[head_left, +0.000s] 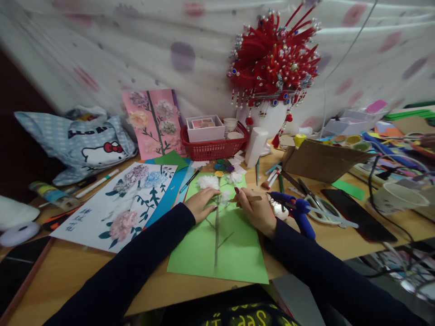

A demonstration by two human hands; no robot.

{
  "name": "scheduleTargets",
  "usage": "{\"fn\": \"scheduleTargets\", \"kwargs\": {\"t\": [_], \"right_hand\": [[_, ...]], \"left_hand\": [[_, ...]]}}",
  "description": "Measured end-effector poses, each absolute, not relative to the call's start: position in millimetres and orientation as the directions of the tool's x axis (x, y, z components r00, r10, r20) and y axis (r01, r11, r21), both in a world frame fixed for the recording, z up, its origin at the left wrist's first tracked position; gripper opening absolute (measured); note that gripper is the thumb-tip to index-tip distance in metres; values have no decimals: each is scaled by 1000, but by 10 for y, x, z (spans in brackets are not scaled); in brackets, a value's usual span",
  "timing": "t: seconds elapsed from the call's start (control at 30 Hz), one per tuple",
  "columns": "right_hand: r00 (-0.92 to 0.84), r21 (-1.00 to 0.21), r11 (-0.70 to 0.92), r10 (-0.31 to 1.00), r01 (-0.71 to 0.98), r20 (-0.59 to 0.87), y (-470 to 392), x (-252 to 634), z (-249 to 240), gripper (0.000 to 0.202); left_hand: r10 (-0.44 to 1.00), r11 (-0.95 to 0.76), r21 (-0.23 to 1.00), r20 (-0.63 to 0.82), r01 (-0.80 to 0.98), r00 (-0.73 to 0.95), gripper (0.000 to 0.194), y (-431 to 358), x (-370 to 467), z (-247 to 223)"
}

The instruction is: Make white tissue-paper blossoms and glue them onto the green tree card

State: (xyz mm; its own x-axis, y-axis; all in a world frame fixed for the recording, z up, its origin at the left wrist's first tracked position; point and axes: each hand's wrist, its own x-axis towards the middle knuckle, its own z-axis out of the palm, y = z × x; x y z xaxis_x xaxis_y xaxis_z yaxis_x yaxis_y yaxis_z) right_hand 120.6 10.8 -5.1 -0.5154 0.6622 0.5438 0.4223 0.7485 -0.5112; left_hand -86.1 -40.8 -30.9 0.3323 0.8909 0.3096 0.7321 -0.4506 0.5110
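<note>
On a light green sheet (234,253) a grey-brown stem with side twigs is drawn. Two fluffy white paper flowers (208,182) sit near its top, with a small white petal cluster (224,197) below them. My left hand (200,204) rests on the sheet just left of that cluster, thumb and index finger apart, fingertips at its edge. Pinched in my right hand (256,212) is a slim tan stick-like tool (253,198), its tip pointing at the cluster. Whether the tip touches the petals I cannot tell.
A blue glue gun (288,199) lies right of my right hand, near scissors (311,192) and a black phone (358,215). On the left is a white flower picture (91,208). Behind stand a red basket (214,149), a white bottle (256,147) and a red beaded headdress (275,68).
</note>
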Motion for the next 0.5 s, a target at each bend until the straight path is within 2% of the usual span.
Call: {"fn": "scheduleTargets", "kwargs": {"t": [0.17,0.5], "right_hand": [[-439,-526,735,678,428,590,131,1217,-82,51],[-496,-509,732,681,452,539,119,1200,-43,52]], "left_hand": [[893,-446,508,298,737,336,35,-418,-861,-302],[899,-435,520,299,735,320,35,-433,-845,-268]]}}
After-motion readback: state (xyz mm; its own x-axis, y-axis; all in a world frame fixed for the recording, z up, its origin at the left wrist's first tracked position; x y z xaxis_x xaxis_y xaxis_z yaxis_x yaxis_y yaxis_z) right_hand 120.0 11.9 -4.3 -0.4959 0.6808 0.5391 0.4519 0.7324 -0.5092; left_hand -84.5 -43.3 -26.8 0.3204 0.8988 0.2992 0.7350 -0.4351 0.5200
